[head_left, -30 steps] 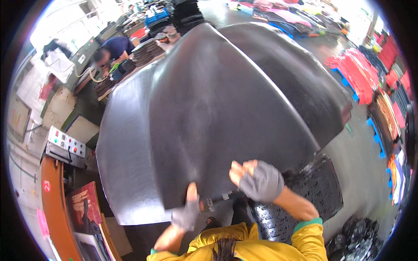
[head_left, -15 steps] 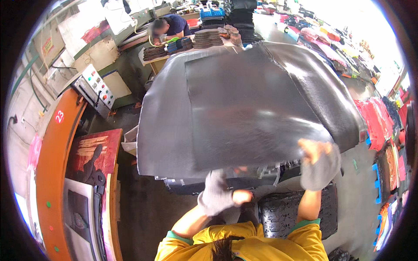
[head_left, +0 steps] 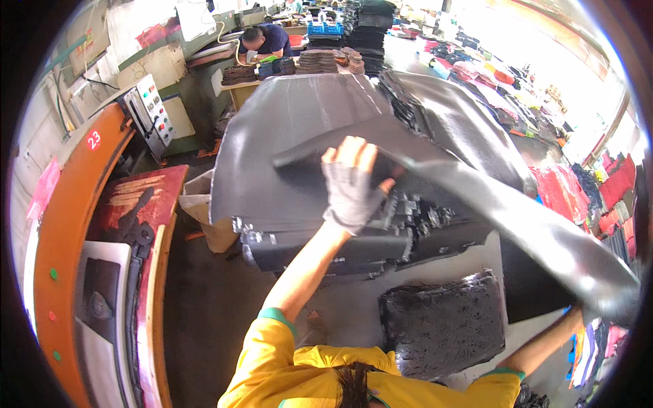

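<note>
Black block (head_left: 442, 323) on the grey floor (head_left: 354, 289), orange frame (head_left: 71, 238) and red board (head_left: 146, 194) at left, then the black pile (head_left: 272, 115) with the black sheet (head_left: 517, 211) bent across it and running out past its right side; farther, a co-worker (head_left: 272, 41) leans by stacked dark pieces (head_left: 317, 61), blue crate (head_left: 325, 28) behind. Left hand (head_left: 350, 183), gloved, lies palm-down over the sheet, fingers extended, thumb out; right forearm (head_left: 544, 345) stretches to the sheet's far-right end, hand hidden, grip can't be told, hands well apart.
</note>
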A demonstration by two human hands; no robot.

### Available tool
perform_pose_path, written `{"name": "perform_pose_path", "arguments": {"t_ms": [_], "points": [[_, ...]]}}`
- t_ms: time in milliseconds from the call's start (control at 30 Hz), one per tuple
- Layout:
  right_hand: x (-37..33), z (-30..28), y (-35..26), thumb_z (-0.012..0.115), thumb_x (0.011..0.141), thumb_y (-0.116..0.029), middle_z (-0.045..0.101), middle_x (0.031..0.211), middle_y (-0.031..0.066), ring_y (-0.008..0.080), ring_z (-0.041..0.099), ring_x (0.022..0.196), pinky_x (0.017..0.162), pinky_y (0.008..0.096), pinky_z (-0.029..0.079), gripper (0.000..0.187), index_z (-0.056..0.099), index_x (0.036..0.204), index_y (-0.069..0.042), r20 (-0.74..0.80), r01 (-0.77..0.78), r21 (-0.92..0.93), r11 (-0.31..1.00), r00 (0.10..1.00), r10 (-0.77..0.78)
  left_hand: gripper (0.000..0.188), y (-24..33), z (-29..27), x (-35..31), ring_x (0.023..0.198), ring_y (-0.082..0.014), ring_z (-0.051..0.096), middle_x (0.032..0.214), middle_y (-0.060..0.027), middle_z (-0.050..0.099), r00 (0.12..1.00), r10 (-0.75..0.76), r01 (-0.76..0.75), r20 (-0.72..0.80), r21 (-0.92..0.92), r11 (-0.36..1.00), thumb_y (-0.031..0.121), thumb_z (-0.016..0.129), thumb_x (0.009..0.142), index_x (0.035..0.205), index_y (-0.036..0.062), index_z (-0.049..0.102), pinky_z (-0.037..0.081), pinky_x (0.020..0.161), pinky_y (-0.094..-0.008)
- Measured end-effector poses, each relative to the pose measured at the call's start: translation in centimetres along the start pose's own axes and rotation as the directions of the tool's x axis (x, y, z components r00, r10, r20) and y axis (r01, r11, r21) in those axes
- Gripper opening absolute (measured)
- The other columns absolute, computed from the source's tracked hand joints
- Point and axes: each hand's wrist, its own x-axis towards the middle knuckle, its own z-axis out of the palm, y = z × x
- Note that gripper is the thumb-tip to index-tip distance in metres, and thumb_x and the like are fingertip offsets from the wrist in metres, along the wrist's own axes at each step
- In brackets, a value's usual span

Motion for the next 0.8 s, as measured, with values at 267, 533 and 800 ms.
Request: {"name": "perform_pose_path", "arguments": {"t_ms": [267, 533, 800], "points": [[4.5, -7.1, 17.2, 0.066, 0.09, -0.04, 0.062, 0.126, 0.0161, 0.0257, 0.058, 0.112, 0.098, 0.034, 0.044, 0.06, 0.059, 0.126, 0.007, 0.151, -0.092, -0.379, 0.921, 0.975, 0.16, 0.018, 17.8, -7.2, -7.8, 0.084, -0.0238, 0.069, 0.091, -0.0066, 0.068, 0.54, 0.451, 0.42, 0.711, -0.692, 0.588, 0.013, 0.067, 0.083, 0.101, 0.0108, 0.068, 0.057, 0.076, -0.0352], [1.8, 3.5, 6.9, 0.067, 0.088, -0.048, 0.059, 0.132, 0.0179, 0.0273, 0.056, 0.119, 0.104, 0.0339, 0.04, 0.068, 0.058, 0.129, 0.005, 0.37, 0.16, 0.0, 0.987, 0.917, -0.149, 0.034, 27.3, -18.5, -21.5, 0.074, -0.0196, 0.066, 0.088, -0.0108, 0.073, 0.076, 0.064, 0.977, 0.995, -0.087, 0.193, 0.034, 0.073, 0.088, 0.108, 0.0068, 0.071, 0.051, 0.067, -0.0356], [-19.8, 8.1, -16.3, 0.073, 0.089, -0.03, 0.071, 0.113, 0.0133, 0.0171, 0.063, 0.101, 0.092, 0.0274, 0.047, 0.046, 0.066, 0.12, 0.003, 0.402, 0.259, 0.663, 0.702, 0.668, -0.626, 0.035, 28.6, -36.2, -26.1, 0.087, -0.0084, 0.057, 0.096, -0.0001, 0.07, -0.418, -0.671, 0.893, 0.612, 0.14, -0.429, 0.028, 0.069, 0.093, 0.115, 0.002, 0.069, 0.046, 0.081, -0.0263]]}}
